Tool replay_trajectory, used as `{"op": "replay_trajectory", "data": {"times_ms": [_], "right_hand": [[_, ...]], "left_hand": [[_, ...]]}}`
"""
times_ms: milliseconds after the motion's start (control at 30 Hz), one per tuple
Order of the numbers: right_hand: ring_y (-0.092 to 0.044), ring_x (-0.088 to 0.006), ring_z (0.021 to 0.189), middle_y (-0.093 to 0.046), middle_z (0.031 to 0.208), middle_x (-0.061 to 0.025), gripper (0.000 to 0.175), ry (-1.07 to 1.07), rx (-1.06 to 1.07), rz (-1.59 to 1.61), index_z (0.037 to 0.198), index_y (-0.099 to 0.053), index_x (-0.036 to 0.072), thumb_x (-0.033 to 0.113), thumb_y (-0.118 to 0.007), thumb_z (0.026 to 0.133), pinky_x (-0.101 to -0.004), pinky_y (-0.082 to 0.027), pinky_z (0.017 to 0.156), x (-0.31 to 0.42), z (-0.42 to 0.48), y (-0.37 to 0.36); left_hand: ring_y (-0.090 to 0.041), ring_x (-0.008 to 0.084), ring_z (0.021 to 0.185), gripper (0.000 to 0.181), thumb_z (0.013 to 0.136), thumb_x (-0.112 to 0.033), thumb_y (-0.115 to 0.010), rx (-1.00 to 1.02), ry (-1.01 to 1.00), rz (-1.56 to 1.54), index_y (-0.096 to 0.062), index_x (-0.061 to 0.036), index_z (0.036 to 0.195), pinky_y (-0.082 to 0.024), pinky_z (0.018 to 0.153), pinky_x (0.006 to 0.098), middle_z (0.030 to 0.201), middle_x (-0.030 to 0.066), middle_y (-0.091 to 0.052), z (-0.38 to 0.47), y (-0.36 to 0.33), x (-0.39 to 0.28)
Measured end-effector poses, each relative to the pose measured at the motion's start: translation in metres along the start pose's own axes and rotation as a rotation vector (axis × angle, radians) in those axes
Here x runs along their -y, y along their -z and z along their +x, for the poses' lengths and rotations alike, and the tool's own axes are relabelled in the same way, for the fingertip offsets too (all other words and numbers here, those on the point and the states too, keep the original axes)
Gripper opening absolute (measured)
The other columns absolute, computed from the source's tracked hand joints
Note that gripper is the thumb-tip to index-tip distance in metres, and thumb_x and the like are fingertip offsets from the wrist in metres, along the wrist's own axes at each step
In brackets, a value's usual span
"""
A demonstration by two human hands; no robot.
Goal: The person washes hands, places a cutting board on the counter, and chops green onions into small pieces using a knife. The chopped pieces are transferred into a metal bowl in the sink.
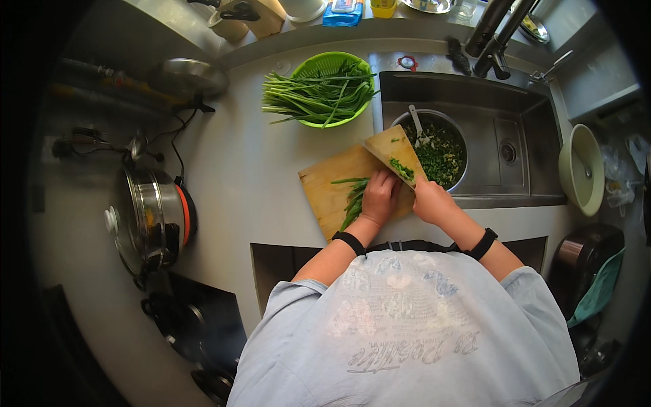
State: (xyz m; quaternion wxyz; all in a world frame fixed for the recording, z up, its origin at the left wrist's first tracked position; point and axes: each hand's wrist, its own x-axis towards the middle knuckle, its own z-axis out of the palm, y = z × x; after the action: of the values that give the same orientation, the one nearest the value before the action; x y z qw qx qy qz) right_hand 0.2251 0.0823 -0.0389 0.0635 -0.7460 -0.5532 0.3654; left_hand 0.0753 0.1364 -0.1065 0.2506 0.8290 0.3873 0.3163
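My right hand (432, 200) grips a kitchen knife (382, 162) whose blade, seen nearly edge-on, crosses a wooden cutting board (325, 178). Its handle is hidden in the fist. Just left of the blade, my left hand (379, 196) holds down a bunch of long green chives (354, 201), their leaves trailing out to the left and towards me. Cut green pieces (402, 168) lie on the board right of the blade. The board's right corner overlaps a metal bowl (462, 129) of chopped greens with pale yellow bits (440, 160). A white-handled utensil (416, 118) stands in that mixture.
A green plastic basket (330, 123) heaped with long chives sits behind the board. The bowl is in a steel sink (539, 152) with a dark faucet (491, 56). A lidded steel pot (163, 219) stands left; a pale basin (569, 168) leans at right.
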Motion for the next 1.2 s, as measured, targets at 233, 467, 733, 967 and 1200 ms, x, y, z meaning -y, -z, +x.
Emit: {"op": "replay_trajectory", "data": {"times_ms": [233, 467, 733, 967, 1200], "right_hand": [[-0.063, -0.0470, 0.085, -0.065, 0.085, -0.0303, 0.019, 0.043, -0.068, 0.196, 0.100, -0.053, -0.001, 0.005, -0.057, 0.083, -0.0536, -0.051, 0.076, -0.013, 0.001, 0.002], [-0.064, -0.0476, 0.085, -0.066, 0.086, -0.0291, 0.016, -0.029, 0.048, 0.016, 0.097, -0.053, -0.002, 0.005, -0.056, 0.083, -0.0544, -0.051, 0.076, 0.000, -0.029, 0.016], [-0.063, -0.0480, 0.086, -0.065, 0.088, -0.0306, 0.017, 0.000, -0.006, 0.039, 0.096, -0.054, -0.004, 0.005, -0.056, 0.081, -0.0538, -0.051, 0.078, 0.000, 0.011, -0.009], [-0.061, -0.0485, 0.086, -0.063, 0.085, -0.0333, 0.013, 0.075, -0.085, 0.277, 0.095, -0.054, -0.004, 0.003, -0.053, 0.084, -0.0534, -0.049, 0.078, -0.004, 0.004, -0.001], [-0.059, -0.0510, 0.084, -0.061, 0.083, -0.0343, 0.017, 0.074, -0.012, 0.165, 0.103, -0.052, -0.004, 0.002, -0.052, 0.088, -0.0536, -0.048, 0.074, 0.001, -0.013, 0.004]], "left_hand": [[-0.058, 0.0342, 0.090, 0.013, 0.077, -0.001, -0.067, -0.009, -0.036, -0.024, -0.062, -0.0026, 0.089, -0.050, 0.077, 0.0407, 0.096, 0.0126, -0.061, 0.005, 0.002, 0.000], [-0.058, 0.0353, 0.094, 0.019, 0.078, -0.002, -0.066, -0.009, -0.045, -0.052, -0.064, -0.0013, 0.097, -0.050, 0.081, 0.0419, 0.100, 0.0134, -0.062, 0.004, 0.003, 0.000], [-0.058, 0.0353, 0.089, 0.015, 0.078, -0.003, -0.067, -0.014, -0.011, -0.013, -0.064, -0.0025, 0.092, -0.050, 0.076, 0.0427, 0.096, 0.0137, -0.061, 0.000, -0.001, 0.002], [-0.059, 0.0346, 0.088, 0.009, 0.079, -0.004, -0.067, -0.051, -0.006, -0.024, -0.062, -0.0030, 0.087, -0.051, 0.075, 0.0411, 0.095, 0.0139, -0.059, 0.002, -0.001, 0.002], [-0.059, 0.0344, 0.087, 0.010, 0.079, -0.002, -0.067, -0.045, 0.014, -0.076, -0.061, -0.0032, 0.086, -0.050, 0.074, 0.0408, 0.096, 0.0142, -0.058, 0.000, 0.001, 0.001]]}}
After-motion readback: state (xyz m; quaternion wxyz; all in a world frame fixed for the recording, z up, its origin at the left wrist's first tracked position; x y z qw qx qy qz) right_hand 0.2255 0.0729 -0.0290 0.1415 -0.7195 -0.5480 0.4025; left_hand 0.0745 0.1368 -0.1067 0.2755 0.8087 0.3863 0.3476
